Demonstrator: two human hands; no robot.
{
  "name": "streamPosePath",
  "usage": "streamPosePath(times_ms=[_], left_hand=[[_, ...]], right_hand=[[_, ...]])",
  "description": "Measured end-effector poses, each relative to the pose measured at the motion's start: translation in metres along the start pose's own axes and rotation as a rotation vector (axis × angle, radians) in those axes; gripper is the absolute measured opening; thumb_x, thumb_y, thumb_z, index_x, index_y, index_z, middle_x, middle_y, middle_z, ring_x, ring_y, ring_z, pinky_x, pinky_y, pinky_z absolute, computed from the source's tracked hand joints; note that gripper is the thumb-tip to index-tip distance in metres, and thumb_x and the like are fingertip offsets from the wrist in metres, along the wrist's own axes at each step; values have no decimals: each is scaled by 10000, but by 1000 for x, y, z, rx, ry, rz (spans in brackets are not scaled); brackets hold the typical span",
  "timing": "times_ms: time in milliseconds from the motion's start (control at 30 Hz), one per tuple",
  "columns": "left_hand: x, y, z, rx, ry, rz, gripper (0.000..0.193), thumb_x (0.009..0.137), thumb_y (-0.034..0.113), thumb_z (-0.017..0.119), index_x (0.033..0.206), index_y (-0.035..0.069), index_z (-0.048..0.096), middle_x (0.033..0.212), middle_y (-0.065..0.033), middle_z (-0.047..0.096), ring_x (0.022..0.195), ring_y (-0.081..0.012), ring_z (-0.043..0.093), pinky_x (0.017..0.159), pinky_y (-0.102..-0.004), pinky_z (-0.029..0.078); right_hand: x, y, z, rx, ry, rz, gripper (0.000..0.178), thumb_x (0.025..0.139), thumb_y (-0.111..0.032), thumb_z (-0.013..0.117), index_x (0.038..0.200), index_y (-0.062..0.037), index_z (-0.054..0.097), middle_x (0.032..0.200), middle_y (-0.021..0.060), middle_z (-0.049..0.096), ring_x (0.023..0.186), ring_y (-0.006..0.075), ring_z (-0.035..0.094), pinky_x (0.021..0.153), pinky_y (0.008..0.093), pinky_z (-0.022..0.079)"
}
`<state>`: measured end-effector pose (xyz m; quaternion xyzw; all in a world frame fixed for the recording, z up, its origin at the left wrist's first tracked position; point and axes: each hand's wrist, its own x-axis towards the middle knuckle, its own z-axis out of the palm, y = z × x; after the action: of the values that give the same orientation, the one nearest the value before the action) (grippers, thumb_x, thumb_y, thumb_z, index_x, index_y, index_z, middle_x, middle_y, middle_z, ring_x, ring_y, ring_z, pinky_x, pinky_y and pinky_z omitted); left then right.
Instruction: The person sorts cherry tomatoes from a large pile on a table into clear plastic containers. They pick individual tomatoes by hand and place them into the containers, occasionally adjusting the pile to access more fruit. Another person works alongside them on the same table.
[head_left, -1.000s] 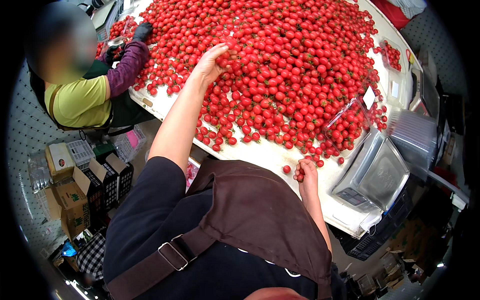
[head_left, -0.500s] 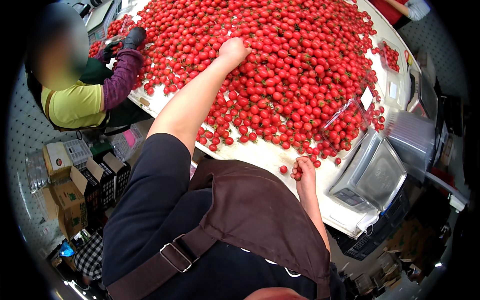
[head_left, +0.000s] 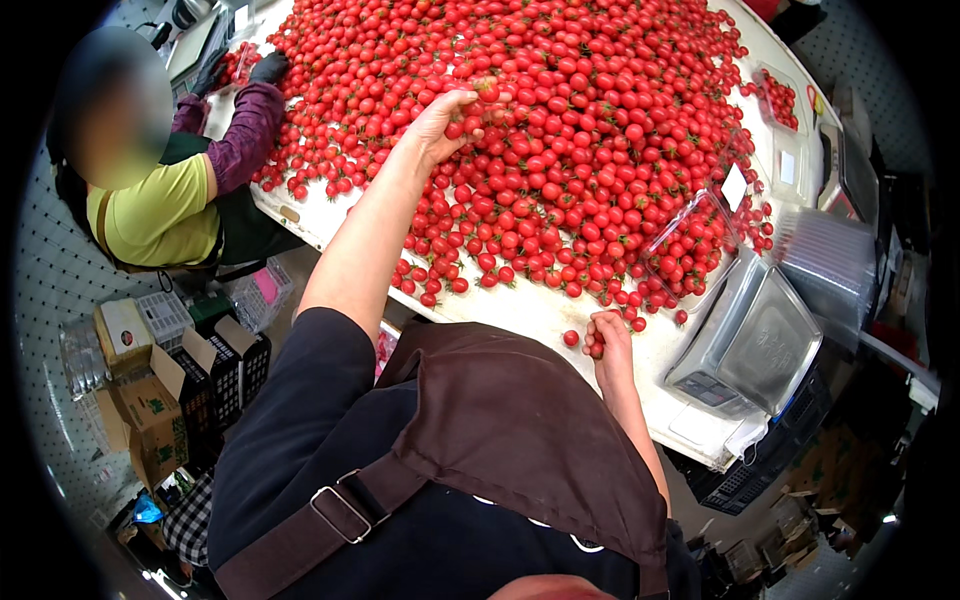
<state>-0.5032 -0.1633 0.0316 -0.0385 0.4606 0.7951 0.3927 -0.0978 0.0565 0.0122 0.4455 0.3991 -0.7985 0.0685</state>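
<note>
A broad heap of red cherry tomatoes, many with green stems, covers most of the white table. My left hand is turned partly palm up over the heap, its fingers curled round cherry tomatoes; one shows at the fingertips and another in the palm. Close to the table's near edge, my right hand has its fingers closed on small cherry tomatoes. One loose tomato lies just left of it. To its upper right, a clear plastic punnet of tomatoes rests against the heap.
A scale with a metal pan stands at the right, beside stacked clear punnets. Farther back is another filled punnet. A gloved co-worker works at the left. Cardboard boxes sit on the floor below.
My left hand has drawn back slightly and turned over, showing tomatoes in its fingers. My right hand has barely moved. The co-worker's gloved hands have shifted.
</note>
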Motion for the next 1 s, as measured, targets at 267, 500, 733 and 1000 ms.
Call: streamPosePath(times_ms=[267,500,733,1000], left_hand=[[37,7,19,403,343,-28,393,919,297,685,1279,154,619,1116,-28,684,942,-174,684,582,-256,478],[90,1,31,1648,517,-10,481,811,449,776,1107,77,705,1208,-139,650,1117,-294,641,926,-434,532],[85,-13,33,1809,505,178,439,814,408,771,1154,138,707,1218,-153,622,1126,-311,626,934,-432,509],[14,-19,31,1233,180,537,398,836,236,787,1186,74,688,1219,-122,622,1134,-243,618,987,-360,478]], right_hand=[[6,-2,-3,-11,-25,-12,81,989,-104,513,1018,-64,577,784,40,570,617,119,530,530,276,456],[6,-1,-7,31,-18,-11,83,984,-93,517,1005,-48,583,785,44,573,612,115,530,521,268,454],[6,0,-3,25,-2,-10,87,983,-86,516,1001,-34,582,790,50,573,611,112,530,517,263,453],[2,-1,-3,30,-8,-35,84,985,-91,517,1008,-38,579,791,47,569,624,112,530,533,269,452]])
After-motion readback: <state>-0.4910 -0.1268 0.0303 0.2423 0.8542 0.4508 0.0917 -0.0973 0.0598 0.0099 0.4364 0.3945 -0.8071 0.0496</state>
